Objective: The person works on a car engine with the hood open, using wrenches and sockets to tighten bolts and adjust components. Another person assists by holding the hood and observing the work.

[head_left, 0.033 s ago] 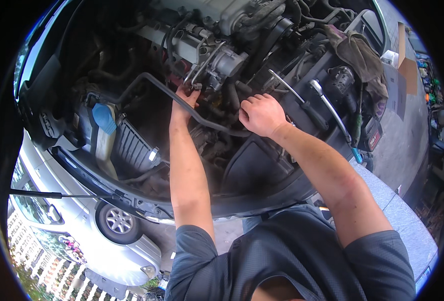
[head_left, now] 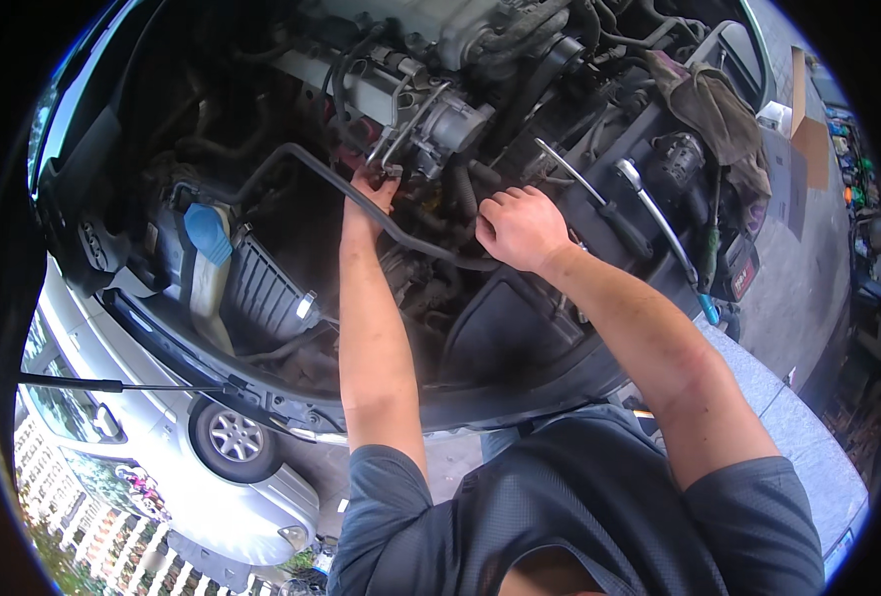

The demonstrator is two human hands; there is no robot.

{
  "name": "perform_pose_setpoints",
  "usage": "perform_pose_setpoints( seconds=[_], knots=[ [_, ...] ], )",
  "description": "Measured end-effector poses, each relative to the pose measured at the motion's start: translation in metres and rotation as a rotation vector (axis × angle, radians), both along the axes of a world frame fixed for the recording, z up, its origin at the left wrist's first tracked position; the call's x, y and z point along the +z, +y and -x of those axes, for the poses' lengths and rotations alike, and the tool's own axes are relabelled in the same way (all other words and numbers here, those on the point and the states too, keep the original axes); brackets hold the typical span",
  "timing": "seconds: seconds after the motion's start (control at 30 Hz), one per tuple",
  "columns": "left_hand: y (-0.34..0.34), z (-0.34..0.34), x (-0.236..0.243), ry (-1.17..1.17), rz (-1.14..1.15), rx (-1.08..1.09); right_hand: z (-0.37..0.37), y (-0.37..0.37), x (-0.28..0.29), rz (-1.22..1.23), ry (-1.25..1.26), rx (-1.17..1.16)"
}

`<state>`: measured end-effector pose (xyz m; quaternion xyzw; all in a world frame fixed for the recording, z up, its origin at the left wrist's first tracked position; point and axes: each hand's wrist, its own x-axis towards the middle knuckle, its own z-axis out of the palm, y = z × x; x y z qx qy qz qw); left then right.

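My left hand [head_left: 369, 199] reaches past a bent dark rod [head_left: 400, 238] into the engine bay. Its fingers close in just below two thin metal pipes [head_left: 394, 144], and what they grip is hidden. Beside these pipes sits a silver round-bodied engine part [head_left: 455, 124]. My right hand [head_left: 525, 228] is curled into a fist, back of the hand up, near a black hose [head_left: 463, 189] and the right end of the rod. Whatever its fingers hold, if anything, cannot be seen.
Along the right side lie a screwdriver [head_left: 579, 179], a ratchet wrench [head_left: 659, 214], a black power tool [head_left: 679, 154] and a dirty rag [head_left: 719, 114]. A blue cap [head_left: 207, 231] tops a reservoir at left. Below it lies a ribbed black box [head_left: 266, 288]. A silver car [head_left: 192, 477] stands nearby.
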<state>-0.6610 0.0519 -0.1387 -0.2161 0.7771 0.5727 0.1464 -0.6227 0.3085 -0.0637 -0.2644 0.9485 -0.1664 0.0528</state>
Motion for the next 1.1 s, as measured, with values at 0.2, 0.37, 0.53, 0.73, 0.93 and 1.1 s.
perform_pose_setpoints(
  seconds=[0.2, 0.37, 0.53, 0.73, 0.93, 1.1],
  knots=[
    [-0.002, -0.010, -0.003, 0.059, -0.267, 0.069, -0.001, -0.002, -0.002, 0.028, 0.026, -0.006],
    [-0.002, -0.006, -0.009, 0.067, -0.238, 0.053, 0.000, -0.003, 0.001, 0.013, 0.014, 0.002],
    [0.003, -0.006, -0.011, 0.039, -0.139, 0.073, 0.000, -0.004, 0.003, 0.004, 0.005, 0.013],
    [0.000, -0.009, -0.008, 0.047, -0.296, 0.080, 0.001, -0.005, 0.004, -0.008, 0.002, 0.029],
    [-0.003, -0.010, -0.009, 0.098, -0.367, 0.080, 0.001, -0.006, 0.004, 0.007, 0.028, 0.033],
    [0.002, -0.006, -0.010, -0.018, -0.187, 0.105, 0.001, -0.006, 0.006, 0.010, 0.013, 0.036]
  ],
)
